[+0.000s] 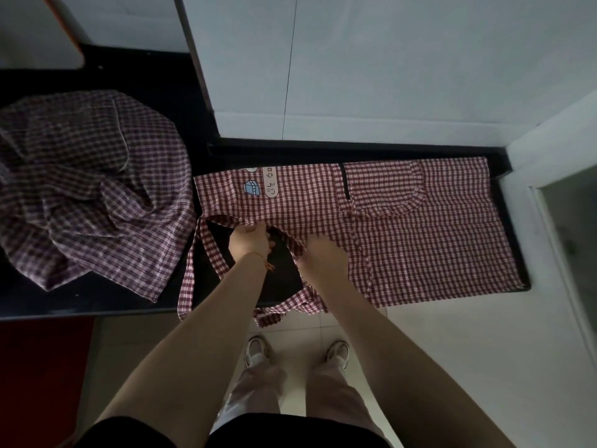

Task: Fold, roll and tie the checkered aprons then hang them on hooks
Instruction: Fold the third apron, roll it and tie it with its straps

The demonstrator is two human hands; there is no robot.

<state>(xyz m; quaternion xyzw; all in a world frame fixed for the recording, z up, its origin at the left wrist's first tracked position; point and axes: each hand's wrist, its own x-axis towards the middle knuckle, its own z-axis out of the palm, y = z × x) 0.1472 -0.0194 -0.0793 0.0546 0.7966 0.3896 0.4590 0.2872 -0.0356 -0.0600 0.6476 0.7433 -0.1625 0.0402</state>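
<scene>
A red-and-white checkered apron point(420, 234) lies spread flat on the black counter point(145, 299), its bib with a cartoon print at the left. My left hand point(250, 242) pinches the bib's near edge where the neck strap starts. My right hand point(323, 257) grips the apron's near edge by the waist, fingers curled into the cloth. A neck strap point(190, 273) and a waist tie point(284, 310) hang over the counter's front edge. A second, darker checkered apron point(90, 185) sits in a crumpled heap on the counter to the left.
A white tiled wall point(387, 66) rises right behind the counter, and a white wall with a frame point(555, 195) closes the right end. A rounded white board point(38, 30) stands at the back left. Pale floor tiles and my shoes point(297, 350) lie below.
</scene>
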